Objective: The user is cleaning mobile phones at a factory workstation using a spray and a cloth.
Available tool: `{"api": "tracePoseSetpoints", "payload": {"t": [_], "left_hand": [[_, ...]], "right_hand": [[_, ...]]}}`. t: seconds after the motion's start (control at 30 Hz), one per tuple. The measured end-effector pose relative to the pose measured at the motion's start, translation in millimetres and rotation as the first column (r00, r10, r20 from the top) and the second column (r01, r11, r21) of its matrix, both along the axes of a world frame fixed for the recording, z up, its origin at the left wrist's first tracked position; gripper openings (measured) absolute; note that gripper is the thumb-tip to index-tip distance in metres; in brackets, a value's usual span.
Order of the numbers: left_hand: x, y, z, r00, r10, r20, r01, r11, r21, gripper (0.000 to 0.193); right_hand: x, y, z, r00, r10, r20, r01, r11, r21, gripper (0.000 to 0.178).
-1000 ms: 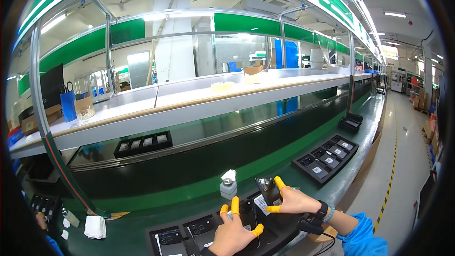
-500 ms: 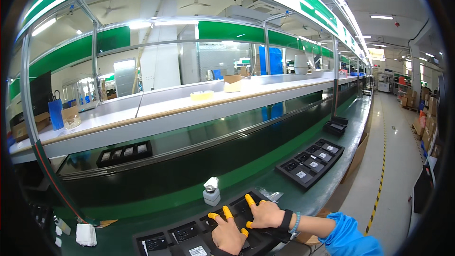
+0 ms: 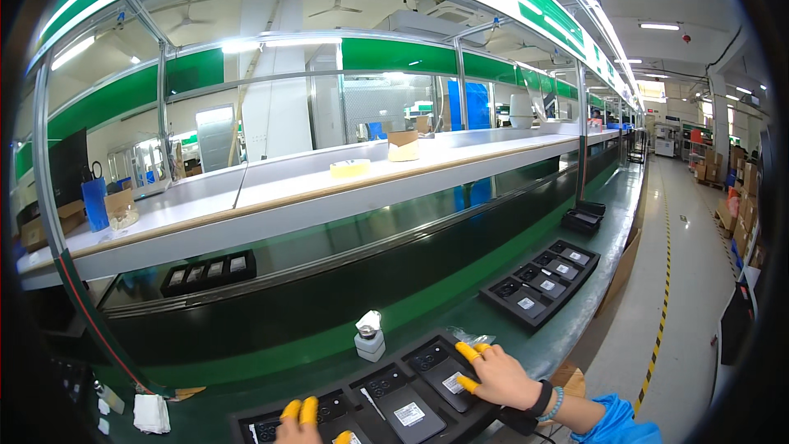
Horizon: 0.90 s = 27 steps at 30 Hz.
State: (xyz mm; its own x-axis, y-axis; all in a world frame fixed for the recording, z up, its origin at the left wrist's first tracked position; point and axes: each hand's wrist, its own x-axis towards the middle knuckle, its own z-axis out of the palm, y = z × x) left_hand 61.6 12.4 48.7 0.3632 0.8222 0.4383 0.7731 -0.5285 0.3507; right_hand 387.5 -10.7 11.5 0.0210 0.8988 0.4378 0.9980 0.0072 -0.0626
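A black tray (image 3: 367, 430) lies in front of me with several dark phones in its slots, camera ends away from me and white labels on them. One phone (image 3: 404, 405) sits in a middle slot with a thin white strip beside it. The rightmost phone (image 3: 445, 372) is next to my right hand (image 3: 503, 378), whose spread fingers, in yellow finger cots, rest at the tray's right end. At the lower edge, my left hand (image 3: 297, 431) has its cot-covered fingers apart over the left phones; its palm is cut off. Neither hand grasps anything visible.
A second tray of phones (image 3: 538, 284) lies farther right on the green bench. A small bottle with a metal top (image 3: 370, 344) stands behind the near tray. White cloths (image 3: 151, 413) lie at left. Another tray (image 3: 209, 272) sits on the conveyor under a white shelf (image 3: 304, 185).
My left hand has moved left and toward me, uncovering the middle phones. My right hand has shifted right, off the rightmost phone. The tray on the conveyor has slid slightly left.
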Motion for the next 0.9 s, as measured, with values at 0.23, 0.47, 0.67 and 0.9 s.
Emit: {"api": "tracePoseSetpoints", "payload": {"t": [0.23, 0.47, 0.67, 0.9], "left_hand": [[-106.4, -29.9, -17.9, 0.969, 0.246, -0.033, -0.248, 0.961, -0.123, 0.081], [-139.7, -37.4, -84.9, 0.952, 0.288, -0.101, -0.263, 0.943, 0.202, 0.048], [-110.2, -36.1, -29.5, 0.967, 0.240, 0.086, -0.166, 0.850, -0.500, 0.062], [-121.8, -24.9, -50.2, 0.942, 0.333, -0.034, -0.316, 0.852, -0.417, 0.063]], "right_hand": [[38.6, -25.7, -22.1, 0.966, -0.202, -0.160, 0.182, 0.975, -0.127, 0.060], [35.0, 4.0, -28.3, 0.808, -0.177, -0.563, 0.003, 0.955, -0.296, 0.051], [53.0, 18.6, -35.0, 0.777, -0.325, -0.539, 0.087, 0.903, -0.420, 0.046], [36.2, 1.9, -43.7, 0.889, -0.320, -0.327, 0.259, 0.941, -0.217, 0.029]]}}
